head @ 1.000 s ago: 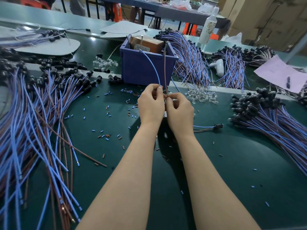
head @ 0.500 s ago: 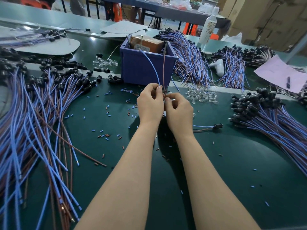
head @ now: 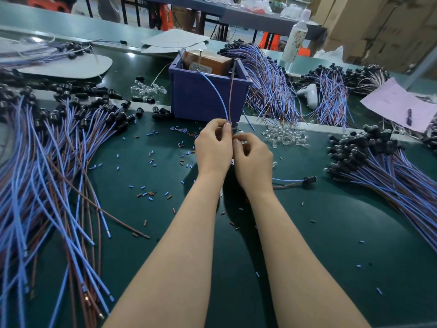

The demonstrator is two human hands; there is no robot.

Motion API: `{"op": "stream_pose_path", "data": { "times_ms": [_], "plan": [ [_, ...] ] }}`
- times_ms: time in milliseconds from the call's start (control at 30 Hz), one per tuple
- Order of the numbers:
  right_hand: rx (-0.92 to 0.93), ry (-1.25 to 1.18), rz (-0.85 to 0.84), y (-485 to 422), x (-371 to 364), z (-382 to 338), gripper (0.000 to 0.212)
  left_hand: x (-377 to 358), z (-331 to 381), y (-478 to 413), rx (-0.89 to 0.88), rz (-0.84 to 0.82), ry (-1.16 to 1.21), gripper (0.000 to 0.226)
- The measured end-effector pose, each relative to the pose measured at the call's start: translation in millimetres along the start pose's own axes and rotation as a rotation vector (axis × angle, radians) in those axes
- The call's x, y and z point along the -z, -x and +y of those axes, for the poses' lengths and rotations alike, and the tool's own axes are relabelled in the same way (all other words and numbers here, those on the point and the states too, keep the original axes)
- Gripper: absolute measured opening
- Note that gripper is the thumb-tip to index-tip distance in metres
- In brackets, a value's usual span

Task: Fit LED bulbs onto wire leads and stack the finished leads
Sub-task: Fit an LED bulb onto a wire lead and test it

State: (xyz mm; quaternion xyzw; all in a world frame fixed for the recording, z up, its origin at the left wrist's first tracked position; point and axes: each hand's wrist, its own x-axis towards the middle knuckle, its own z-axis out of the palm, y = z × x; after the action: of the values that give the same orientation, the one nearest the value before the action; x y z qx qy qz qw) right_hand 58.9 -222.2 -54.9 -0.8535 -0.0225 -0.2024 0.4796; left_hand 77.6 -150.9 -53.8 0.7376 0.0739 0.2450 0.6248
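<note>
My left hand pinches a wire lead whose blue and brown strands rise upright in front of the blue bin. My right hand is curled beside it, fingertips meeting the left hand's at the lead's lower end; whatever it pinches there is hidden. Clear LED bulbs lie in a small heap just right of my hands. One lead with a black socket lies flat by my right wrist. A large stack of leads sits at the right.
A blue bin holding a brown box stands behind my hands. A wide spread of blue and brown leads covers the left of the green mat. Cut insulation bits are scattered about. More bulbs, a white bottle and pink paper lie farther back.
Both hands have stayed pressed together on the lead, shifting only slightly; the upright strands lean a little differently.
</note>
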Motion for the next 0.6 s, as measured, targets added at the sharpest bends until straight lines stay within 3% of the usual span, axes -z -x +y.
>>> {"op": "stream_pose_path", "data": {
  "times_ms": [300, 467, 600],
  "plan": [
    [0.001, -0.033, -0.068, 0.3, 5.1, -4.1, 0.017, 5.0, 10.3, 0.2, 0.004, -0.037, 0.051, 0.011],
    [0.065, 0.190, -0.113, -2.8, 15.5, -3.3, 0.022, 28.4, 22.9, -7.5, 0.033, 0.420, 0.237, 0.010],
    [-0.140, 0.615, -0.322, -8.3, 31.7, 2.9, 0.025, 51.1, 19.7, -22.2, 0.114, 0.698, 0.374, 0.023]
  ]
}}
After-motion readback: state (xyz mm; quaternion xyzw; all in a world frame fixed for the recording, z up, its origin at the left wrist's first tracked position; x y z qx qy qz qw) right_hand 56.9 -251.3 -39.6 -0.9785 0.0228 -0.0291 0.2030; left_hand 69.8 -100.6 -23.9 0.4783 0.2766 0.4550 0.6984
